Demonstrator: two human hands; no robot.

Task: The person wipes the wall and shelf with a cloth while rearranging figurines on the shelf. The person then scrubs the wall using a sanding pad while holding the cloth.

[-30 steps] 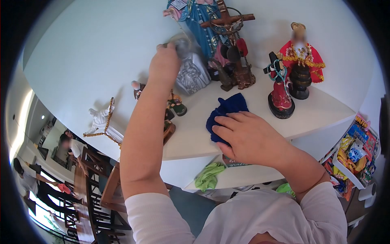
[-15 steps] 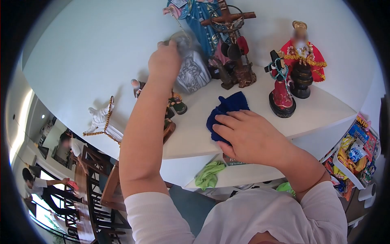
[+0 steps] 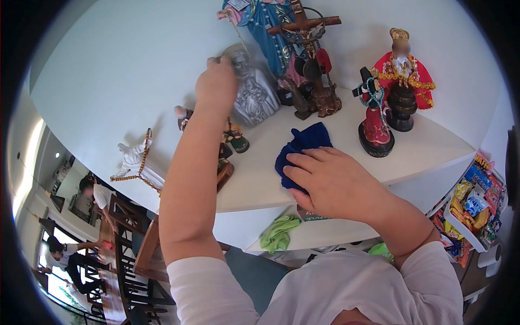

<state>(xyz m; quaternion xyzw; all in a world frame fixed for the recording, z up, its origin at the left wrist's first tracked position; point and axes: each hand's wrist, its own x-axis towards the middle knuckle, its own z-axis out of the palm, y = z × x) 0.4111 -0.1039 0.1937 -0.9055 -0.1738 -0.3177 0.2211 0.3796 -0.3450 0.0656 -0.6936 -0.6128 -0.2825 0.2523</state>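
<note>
My left hand has its fingers closed on the upper left edge of a silver relief figure, which stands near the wall. My right hand rests on a crumpled dark blue cloth, pressing it against the white shelf. Behind the silver figure rises a tall statue in a blue robe, with a brown wooden crucifix beside it. Small figurines are partly hidden behind my left forearm.
Two red-robed statues stand at the right. A white statue with beads is at the left. A green cloth lies below, snack packets lower right. Two people are by a long table.
My left hand has shifted slightly left and down along the silver figure, which shows more clearly. My right hand and the blue cloth stay put. A person at the far left has moved along the table.
</note>
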